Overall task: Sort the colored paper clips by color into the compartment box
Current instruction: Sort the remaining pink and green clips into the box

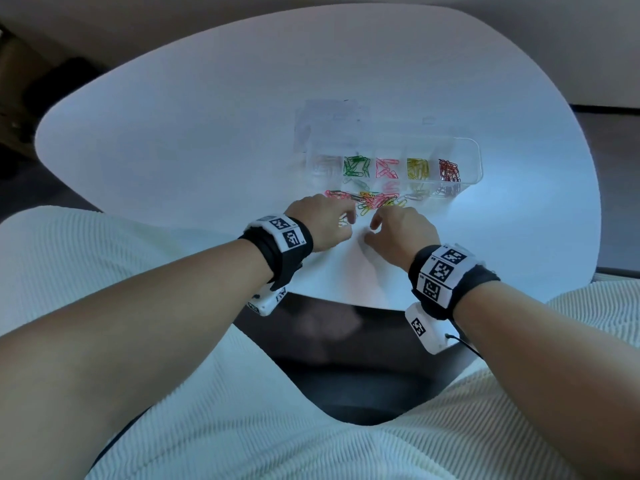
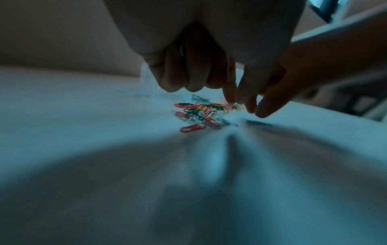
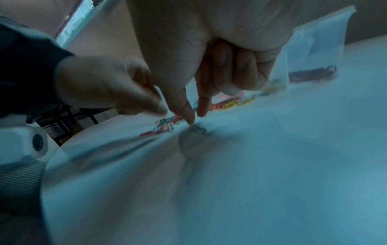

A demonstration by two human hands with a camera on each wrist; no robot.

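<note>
A clear compartment box lies on the white table, lid open. Its front row holds pale, green, pink, yellow and red clips. A mixed clip pile lies just before the box. My left hand points down at the pile's near edge, thumb and index tips meeting on a small clip of unclear colour. My right hand has thumb and index tips down and slightly apart. Its thumb touches a pale clip.
The box's open lid lies flat behind the compartments. The table's near edge runs close under both wrists. A dark chair seat and my white-clad lap sit below it. Bare tabletop spreads left of the box.
</note>
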